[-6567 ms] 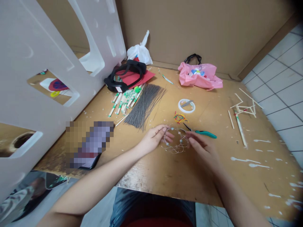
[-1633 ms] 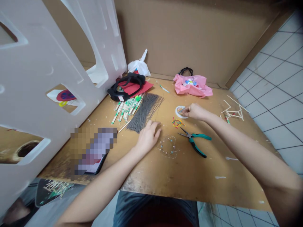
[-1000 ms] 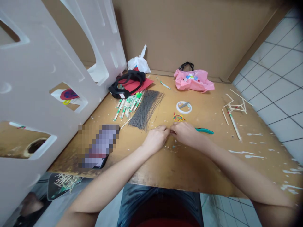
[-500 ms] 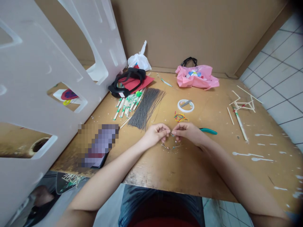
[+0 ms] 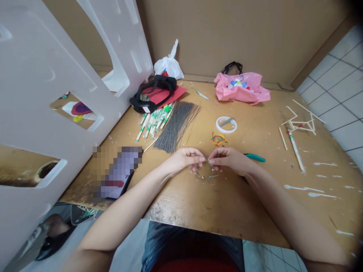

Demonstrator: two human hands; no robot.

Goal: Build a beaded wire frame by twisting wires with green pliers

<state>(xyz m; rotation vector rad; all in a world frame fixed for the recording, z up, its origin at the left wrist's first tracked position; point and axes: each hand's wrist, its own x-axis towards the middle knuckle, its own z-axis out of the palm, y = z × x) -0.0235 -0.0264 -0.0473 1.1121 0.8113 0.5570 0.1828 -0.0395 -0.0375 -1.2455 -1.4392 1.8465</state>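
My left hand [image 5: 185, 158] and my right hand [image 5: 228, 160] meet fingertip to fingertip at the middle of the wooden table [image 5: 198, 196]. Both are pinched on the top edge of a thin wire ring with small beads [image 5: 206, 176], which hangs tilted just below the fingers over the tabletop. Green-handled pliers [image 5: 255, 157] lie right behind my right hand, mostly hidden by it. A tangle of coloured rubber bands [image 5: 217, 139] sits just beyond the hands.
A bundle of grey wires [image 5: 177, 124] and green-tipped sticks [image 5: 153, 122] lie at the left. A white tape roll [image 5: 226, 124], a pink bag [image 5: 241, 87], a black strap on red paper [image 5: 154, 94] and a stick frame [image 5: 297, 124] sit farther back. A white foam panel [image 5: 42, 94] stands at left.
My right hand came back from the tape roll to the beaded wire ring, and my left hand left the grey wires. Both hands now pinch the ring together and hold nearly still.
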